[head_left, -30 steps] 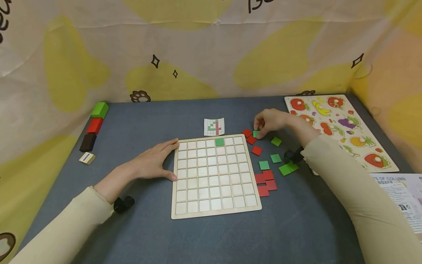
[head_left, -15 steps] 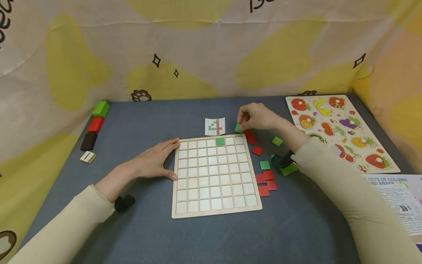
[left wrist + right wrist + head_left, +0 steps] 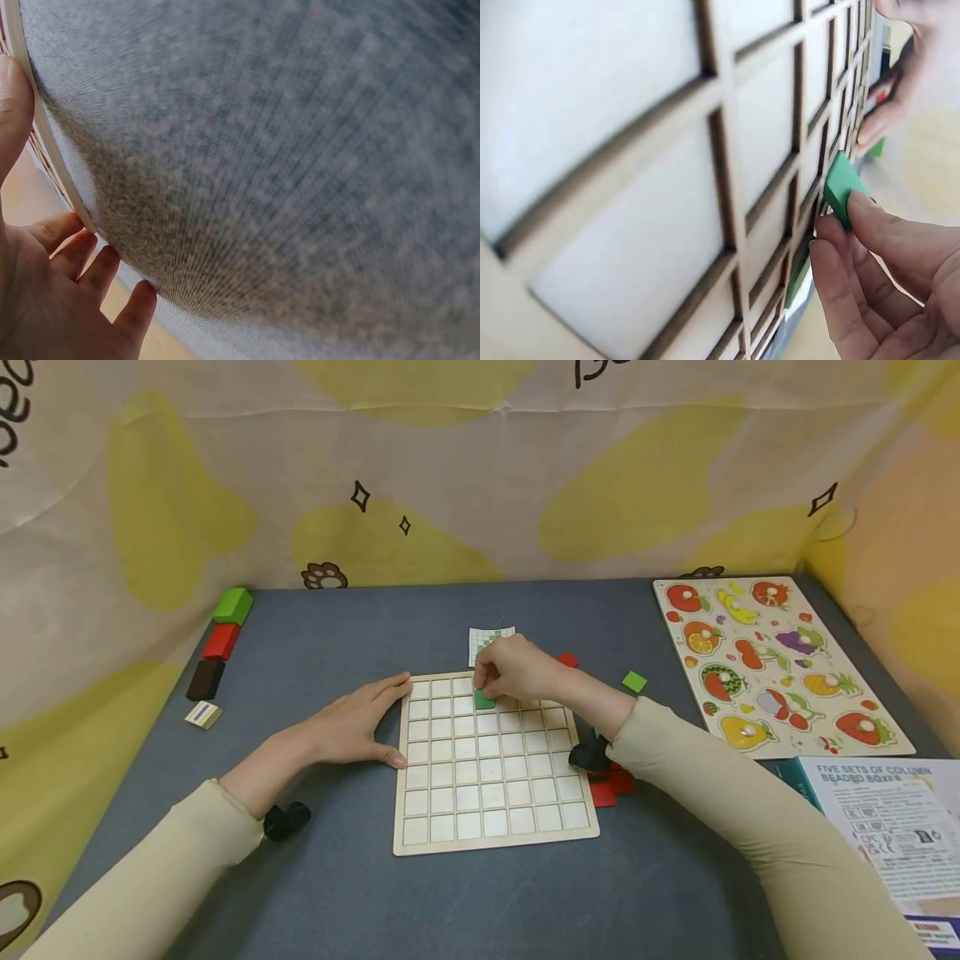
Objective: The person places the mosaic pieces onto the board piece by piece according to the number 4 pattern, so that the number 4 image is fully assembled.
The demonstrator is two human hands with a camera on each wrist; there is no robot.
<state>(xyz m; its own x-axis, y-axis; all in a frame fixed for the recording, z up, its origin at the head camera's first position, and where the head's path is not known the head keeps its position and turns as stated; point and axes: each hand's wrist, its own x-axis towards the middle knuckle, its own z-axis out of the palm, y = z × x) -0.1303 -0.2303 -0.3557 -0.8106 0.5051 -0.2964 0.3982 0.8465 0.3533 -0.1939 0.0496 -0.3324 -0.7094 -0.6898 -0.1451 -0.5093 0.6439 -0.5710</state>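
Fingers of my right hand (image 3: 517, 668) pinching, those of my left hand (image 3: 347, 724) spread. Grey table (image 3: 487, 902) under grid board (image 3: 491, 769), left edge touched by my left. Printed card (image 3: 483, 635) beyond, partly hidden. Green tile (image 3: 483, 700) in right fingertips, over board's far rows.

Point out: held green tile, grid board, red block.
Green square tile (image 3: 841, 187): right wrist view, middle of its visible face.
Wooden grid board (image 3: 491, 769): head view, bare white cell near the middle.
Red block (image 3: 221, 642): head view, middle of visible surface.
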